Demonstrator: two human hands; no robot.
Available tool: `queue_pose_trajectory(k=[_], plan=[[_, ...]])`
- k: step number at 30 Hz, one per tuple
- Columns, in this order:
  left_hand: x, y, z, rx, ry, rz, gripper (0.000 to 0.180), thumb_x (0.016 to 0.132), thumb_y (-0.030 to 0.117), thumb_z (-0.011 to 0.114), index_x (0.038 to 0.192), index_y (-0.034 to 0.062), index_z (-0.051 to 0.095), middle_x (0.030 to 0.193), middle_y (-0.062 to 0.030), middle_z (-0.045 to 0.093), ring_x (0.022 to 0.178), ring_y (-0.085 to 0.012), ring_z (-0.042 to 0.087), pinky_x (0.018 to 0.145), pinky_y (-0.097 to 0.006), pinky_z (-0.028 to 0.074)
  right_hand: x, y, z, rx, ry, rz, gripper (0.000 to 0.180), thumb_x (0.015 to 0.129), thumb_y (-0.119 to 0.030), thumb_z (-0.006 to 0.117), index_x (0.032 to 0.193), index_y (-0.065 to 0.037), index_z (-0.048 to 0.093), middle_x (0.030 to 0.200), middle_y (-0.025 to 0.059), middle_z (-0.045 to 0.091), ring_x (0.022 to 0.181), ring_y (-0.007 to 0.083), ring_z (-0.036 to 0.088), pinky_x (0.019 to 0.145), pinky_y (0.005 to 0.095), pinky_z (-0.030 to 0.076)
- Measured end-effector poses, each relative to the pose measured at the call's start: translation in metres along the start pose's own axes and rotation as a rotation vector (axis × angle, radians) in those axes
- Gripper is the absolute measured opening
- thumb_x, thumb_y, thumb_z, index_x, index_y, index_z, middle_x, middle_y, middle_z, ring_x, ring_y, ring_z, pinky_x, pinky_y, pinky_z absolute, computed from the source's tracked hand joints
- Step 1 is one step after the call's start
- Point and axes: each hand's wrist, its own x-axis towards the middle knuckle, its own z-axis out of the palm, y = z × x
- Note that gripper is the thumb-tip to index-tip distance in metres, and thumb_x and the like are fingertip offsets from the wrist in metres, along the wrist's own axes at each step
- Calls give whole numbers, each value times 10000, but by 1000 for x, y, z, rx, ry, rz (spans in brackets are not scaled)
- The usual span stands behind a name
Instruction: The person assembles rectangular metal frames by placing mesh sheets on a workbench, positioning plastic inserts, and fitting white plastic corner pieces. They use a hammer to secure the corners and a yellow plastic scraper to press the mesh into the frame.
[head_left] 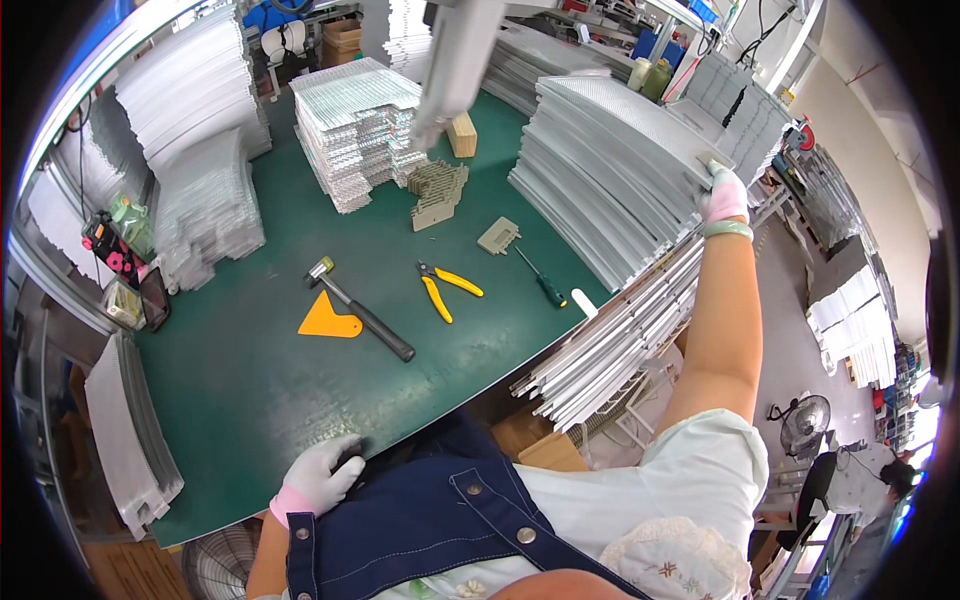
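My right arm is stretched out to the far right, and my right hand [726,198], in a white and pink glove, grips the near right corner of the top sheet on a tall stack of silver perforated metal sheets [610,170]. Part of its fingers is hidden by the corner. A small beige piece [712,160] shows by the fingertips. My left hand [322,475], gloved too, rests at the table's front edge with thumb and fingers apart, holding nothing. Before it on the green table [240,370] lie a hammer [365,315], an orange scraper [328,318] and yellow-handled cutters [445,288].
A green screwdriver [541,277] and a beige plastic plate [498,236] lie near the right stack. Beige pieces [438,195] and a wooden block [462,135] sit by the middle stack [355,125]. More sheets [205,190] stand left. A grey arm [460,70] hangs above.
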Motion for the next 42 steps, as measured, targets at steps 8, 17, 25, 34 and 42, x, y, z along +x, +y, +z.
queue_pose_trajectory(k=[8,17,25,34,42], plan=[[-5,-3,-6,141,40,33,442,879,269,608,1199,-36,616,1078,-236,671,1011,-399,644,911,-421,506,-38,-16,16,-1166,244,-435,625,886,-380,655,1324,44,517,1311,280,546,1207,406,537,1025,499,440],[-171,-126,-179,176,1054,-550,435,968,169,546,1355,-29,528,1330,-182,578,1226,-277,552,1049,-365,420,-271,124,35,-870,-435,-1397,400,736,-62,675,1123,2,597,1113,203,617,1080,428,574,974,523,442],[-266,-219,-196,-583,1140,-559,643,998,319,567,1493,-19,335,1316,-172,609,1137,-233,645,992,-400,473,-429,252,79,-795,-1187,-1121,332,740,-139,686,1058,-59,640,1123,169,596,1098,390,549,939,515,428],[-285,-169,-218,265,700,-1142,770,730,486,789,1253,-48,602,1194,-222,673,1116,-311,644,948,-387,495,-423,305,117,-1313,-1059,-1104,412,872,-254,666,1220,-39,625,1291,235,576,1164,412,567,956,493,469],[-306,-207,-230,293,839,-1108,779,757,437,722,1281,-116,559,1276,-284,607,1196,-370,590,1033,-409,452,-409,294,163,-1403,-1200,-338,525,804,-282,698,1218,9,559,1090,254,672,1072,430,626,939,480,485]])
